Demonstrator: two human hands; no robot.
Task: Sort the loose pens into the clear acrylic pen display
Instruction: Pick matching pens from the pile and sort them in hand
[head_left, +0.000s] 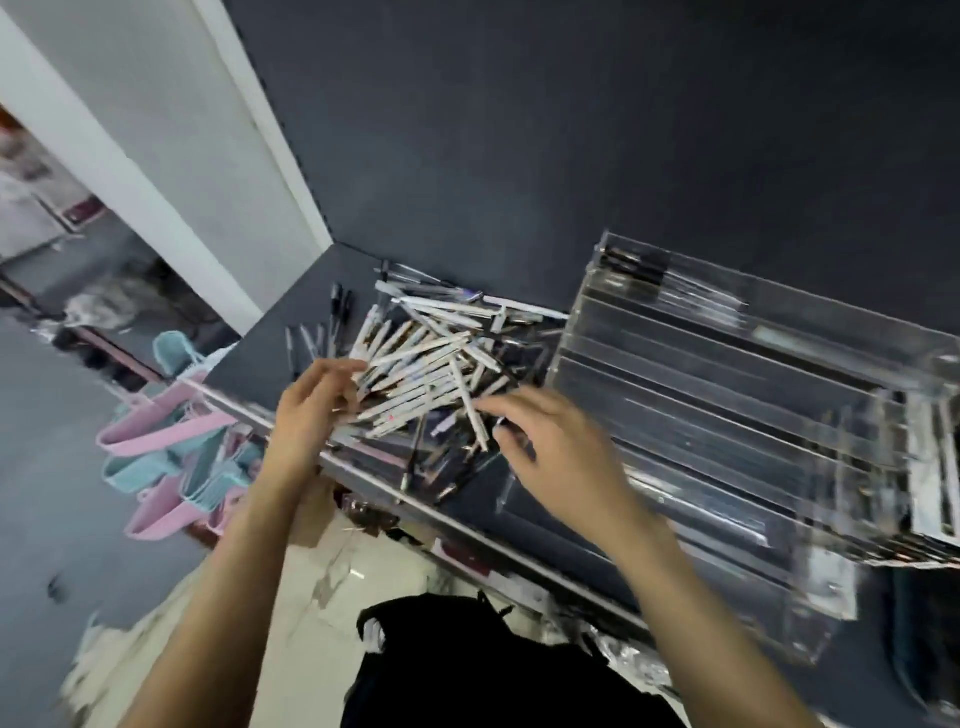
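Observation:
A heap of loose pens, mostly white with some black ones, lies on a dark shelf. Right of the heap stands the clear acrylic pen display, stepped into several long troughs; a few dark pens lie in its top trough. My left hand is at the heap's left edge, fingers loosely bent and touching the pen ends. My right hand reaches in from the right, fingers spread over the heap's near corner beside a slanted white pen. Motion blur hides any grip.
A few black pens lie apart to the left of the heap. Pink and blue plastic baskets hang below the shelf's left end. A dark wall backs the shelf, and a white pillar stands at the left.

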